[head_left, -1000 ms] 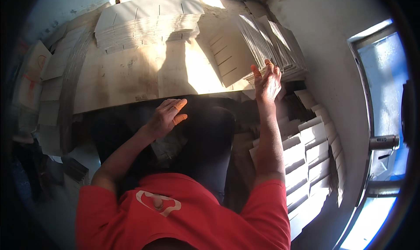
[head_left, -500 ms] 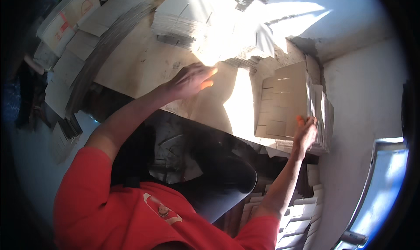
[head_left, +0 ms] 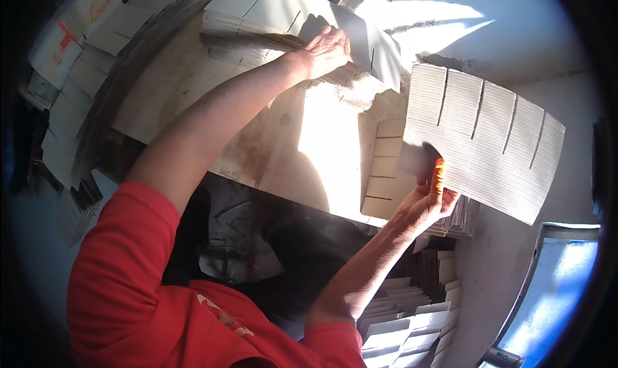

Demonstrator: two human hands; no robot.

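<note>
1. My right hand (head_left: 432, 204) has a cardboard sheet (head_left: 489, 133) rn, pinched at the lower left part. Thumb's on the near side w/ an orange cover (head_left: 438, 175) on it, other fingers mostly hidden behind, so it's closed down to abt the sheet's thickness.
2. Sheet's up in the air, tilted, on the right side of the table (head_left: 193, 120). 4 slots cut in from the top edge, ridged face towards me, lots of sun on it.
3. Behind it, partly covered, is the right stack (head_left: 385, 168) of slotted sheets, sitting at the table's right end nr the wall (head_left: 496, 265).
4. My left hand (head_left: 327, 51) is stretched way out to the back stack (head_left: 273, 14), fingers close tog. & a bit bent, palm down. Can't tell if they've got hold of a sheet, tbh.
5. Back stack has slots in its top sheet too, & my hand throws a shadow on it.
6. More cardboard piles (head_left: 96, 65) off to the left, w/ a red-marked box (head_left: 64, 40) next to them.
7. Extra sheets (head_left: 412, 323) below the table on the right, nr my red sleeve (head_left: 335, 339).
</note>
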